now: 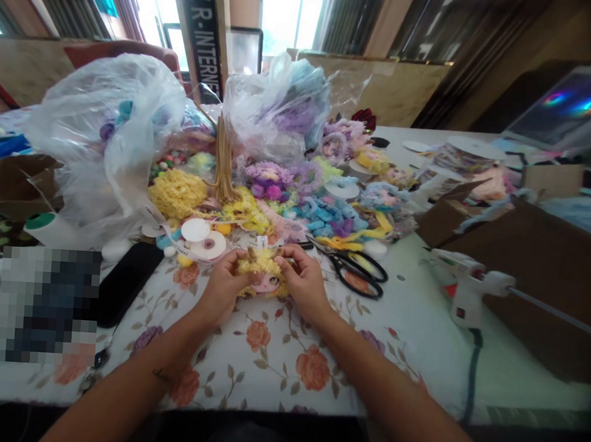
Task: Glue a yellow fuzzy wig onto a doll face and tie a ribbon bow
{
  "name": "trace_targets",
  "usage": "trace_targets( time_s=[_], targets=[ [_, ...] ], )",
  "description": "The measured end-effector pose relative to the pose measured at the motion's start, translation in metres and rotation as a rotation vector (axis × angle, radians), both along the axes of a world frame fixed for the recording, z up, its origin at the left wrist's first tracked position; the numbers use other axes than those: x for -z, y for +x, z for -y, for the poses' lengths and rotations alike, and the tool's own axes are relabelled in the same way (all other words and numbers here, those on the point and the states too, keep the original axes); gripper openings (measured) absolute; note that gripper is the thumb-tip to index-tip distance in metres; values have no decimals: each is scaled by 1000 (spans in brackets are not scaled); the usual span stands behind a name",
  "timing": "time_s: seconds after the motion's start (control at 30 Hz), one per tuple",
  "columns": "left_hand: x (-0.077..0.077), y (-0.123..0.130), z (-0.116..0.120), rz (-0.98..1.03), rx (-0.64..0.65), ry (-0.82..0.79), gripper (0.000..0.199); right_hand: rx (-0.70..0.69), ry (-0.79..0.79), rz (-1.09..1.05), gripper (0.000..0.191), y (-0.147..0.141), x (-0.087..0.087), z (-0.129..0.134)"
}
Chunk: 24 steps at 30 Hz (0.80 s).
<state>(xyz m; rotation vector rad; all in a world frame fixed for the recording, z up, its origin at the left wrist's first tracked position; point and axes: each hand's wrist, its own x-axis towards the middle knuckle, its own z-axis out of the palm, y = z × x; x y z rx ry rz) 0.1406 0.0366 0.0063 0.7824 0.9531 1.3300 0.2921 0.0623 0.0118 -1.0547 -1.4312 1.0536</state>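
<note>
Both hands grip a small doll head (266, 280) with fluffy yellow yarn hair and a painted face, just above the flowered tablecloth (266, 379). My left hand (224, 287) pinches its left side, thumb and fingers pressed to the yellow hair. On the opposite side my right hand (304, 281) closes on the hair near the top. A small white tag (262, 241) shows just behind the head. Black-handled scissors (355, 268) lie to the right of my right hand. White ribbon spools (207, 241) lie beyond my left hand.
Yellow yarn (177, 197), blue yarn (326, 216) and clear plastic bags (131, 117) pile up at the back. A black phone (126, 284) lies left. A white glue gun (464, 285) stands at right by a cardboard box (547, 276). A thread cone (54, 229) lies far left.
</note>
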Motion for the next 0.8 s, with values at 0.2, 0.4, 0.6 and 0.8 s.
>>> trace_targets(
  time_s=[0.2, 0.4, 0.6, 0.8],
  targets=[
    [-3, 2, -1, 3, -25, -11, 49, 13, -13, -3, 19, -1, -2, 1],
    [-6, 4, -1, 27, -33, -5, 50, 19, -91, -106, 25, -2, -2, 0],
    [-12, 5, 0, 100, -32, -36, 52, -65, -99, -159, 47, 5, -2, 1],
    [-13, 3, -1, 129, 5, -1, 49, -115, -208, -46, 57, 7, 1, 5]
  ],
)
